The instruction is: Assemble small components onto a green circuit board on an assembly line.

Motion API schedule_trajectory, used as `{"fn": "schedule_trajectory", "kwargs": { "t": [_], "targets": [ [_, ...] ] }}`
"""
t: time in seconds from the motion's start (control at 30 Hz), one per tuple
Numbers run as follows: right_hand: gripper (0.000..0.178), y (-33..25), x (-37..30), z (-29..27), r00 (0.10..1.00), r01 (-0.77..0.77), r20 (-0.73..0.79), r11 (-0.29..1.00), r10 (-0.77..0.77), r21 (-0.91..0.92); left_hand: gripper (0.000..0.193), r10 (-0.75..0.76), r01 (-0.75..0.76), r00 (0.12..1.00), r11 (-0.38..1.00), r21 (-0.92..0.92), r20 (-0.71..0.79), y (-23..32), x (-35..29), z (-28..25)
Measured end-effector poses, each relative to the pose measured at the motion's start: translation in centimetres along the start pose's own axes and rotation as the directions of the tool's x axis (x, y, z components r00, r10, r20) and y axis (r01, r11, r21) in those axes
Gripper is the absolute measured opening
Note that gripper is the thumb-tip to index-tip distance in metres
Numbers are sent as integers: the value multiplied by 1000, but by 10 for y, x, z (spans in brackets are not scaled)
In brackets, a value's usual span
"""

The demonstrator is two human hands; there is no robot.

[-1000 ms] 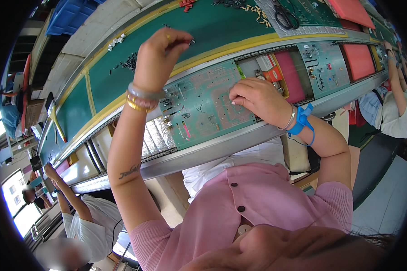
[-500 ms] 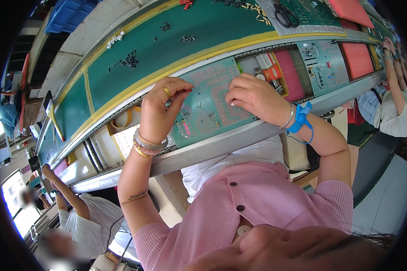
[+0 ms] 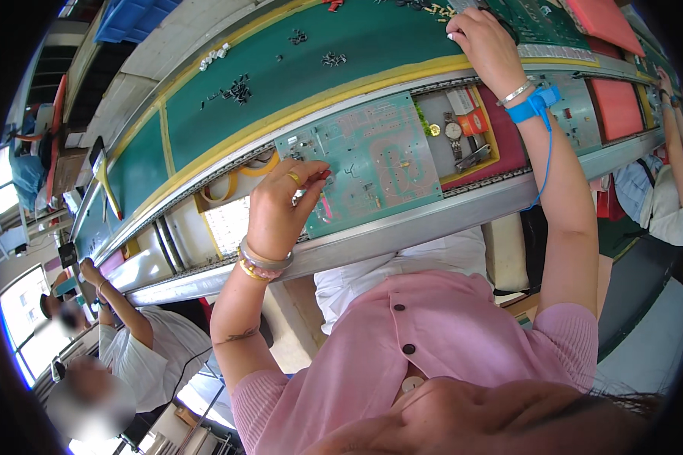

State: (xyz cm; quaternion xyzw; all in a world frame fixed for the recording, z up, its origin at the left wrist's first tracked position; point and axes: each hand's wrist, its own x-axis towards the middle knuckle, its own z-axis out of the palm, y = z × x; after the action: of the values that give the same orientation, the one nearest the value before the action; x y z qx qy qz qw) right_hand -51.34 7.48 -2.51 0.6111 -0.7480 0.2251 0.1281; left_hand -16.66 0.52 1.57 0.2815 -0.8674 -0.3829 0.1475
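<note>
At the far left, a bright window (image 3: pixel 24 299) is seen past a co-worker (image 3: pixel 159 341) in white. A blue crate (image 3: pixel 134 20) is kept beyond the far edge of the bench (image 3: pixel 402 49). The bench is covered in green and edged with yellow, and a metal track (image 3: pixel 372 232) is set along its near edge. Near the left part of the far edge, white parts (image 3: pixel 214 57) are heaped, and black parts (image 3: pixel 239 89) are spread nearer the middle. In the track, the green circuit board (image 3: pixel 387 152) is laid flat. Over its left edge, a small red piece (image 3: pixel 325 174) is pinched by the left hand (image 3: pixel 284 203), with thumb and first finger close together. Just right of the board, a watch (image 3: pixel 453 130) is kept in a shallow box (image 3: pixel 492 140). Toward the far edge, the right hand (image 3: pixel 484 45) is stretched out beside tan parts (image 3: pixel 439 10), its fingers bent and near each other.

Part of the board's left edge is covered by the left hand. Red parts (image 3: pixel 332 4) are cut off at the top. Whether anything is held by the right fingers cannot be told. A second board (image 3: pixel 573 121) is partly hidden by the right wrist.
</note>
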Motion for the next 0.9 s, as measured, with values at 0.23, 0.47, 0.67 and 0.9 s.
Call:
{"fn": "schedule_trajectory", "kwargs": {
  "t": [0.23, 0.47, 0.67, 0.9],
  "targets": [
    [10, -31, 4, -18, 998, -35, -50, 974, 48, 223, 20, 284, -270, 959, 895, 355, 14, 0, 9, 13],
    [7, -35, 3, -25, 999, -18, -31, 945, 30, 326, 21, 320, -311, 946, 864, 396, 43, -1, 16, 23],
    [6, -45, 1, -27, 997, -27, -51, 918, 51, 395, 22, 370, -351, 927, 811, 468, 54, -1, 15, 24],
    [10, -84, -38, -29, 991, 51, 73, 822, -112, 567, 26, 381, -374, 920, 786, 492, 90, 0, 17, 30]
  ]
}}
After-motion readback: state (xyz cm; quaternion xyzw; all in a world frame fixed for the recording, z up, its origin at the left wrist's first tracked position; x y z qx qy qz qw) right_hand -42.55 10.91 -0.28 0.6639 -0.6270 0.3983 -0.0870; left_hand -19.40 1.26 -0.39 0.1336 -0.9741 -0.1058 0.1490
